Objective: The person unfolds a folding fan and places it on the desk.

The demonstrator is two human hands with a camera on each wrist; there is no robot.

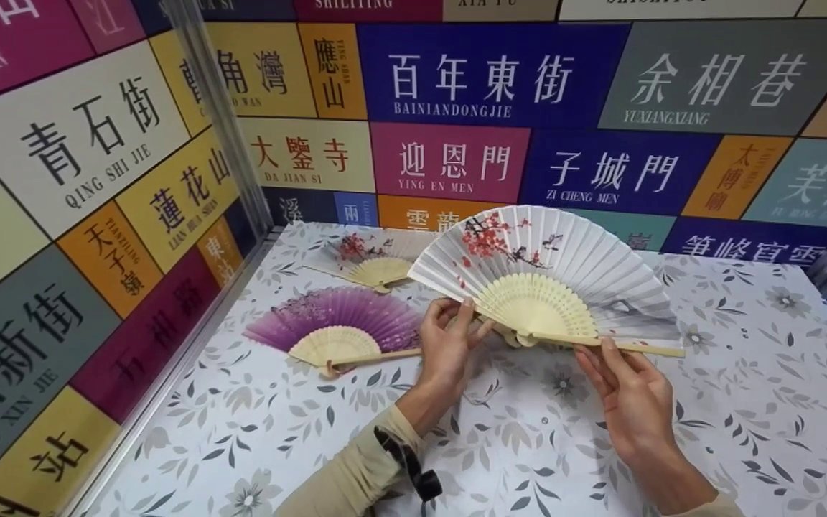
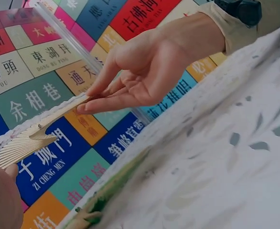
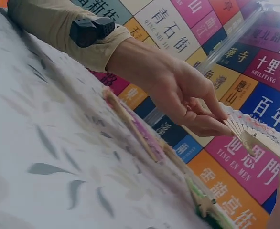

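Note:
A spread white folding fan (image 1: 600, 266), printed with red blossoms and birds, is held up over the table by both hands. My left hand (image 1: 446, 352) pinches its left end beside the pale ribs, thumb on top. On the other side my right hand (image 1: 636, 402) grips the long outer stick between thumb and fingers; in the left wrist view that right hand (image 2: 145, 71) shows the same pinch. Left of the hands lies an open purple fan (image 1: 342, 323) with pale ribs. Behind it, another white blossom fan (image 1: 374, 258) is partly covered by the held one.
A table with a leaf-patterned cloth (image 1: 514, 459) lies beneath the hands. Walls of coloured name panels (image 1: 449, 161) enclose its back and sides. Something green (image 2: 106, 191) lies on the cloth in the left wrist view. A black strap (image 1: 410, 463) hangs from the left sleeve.

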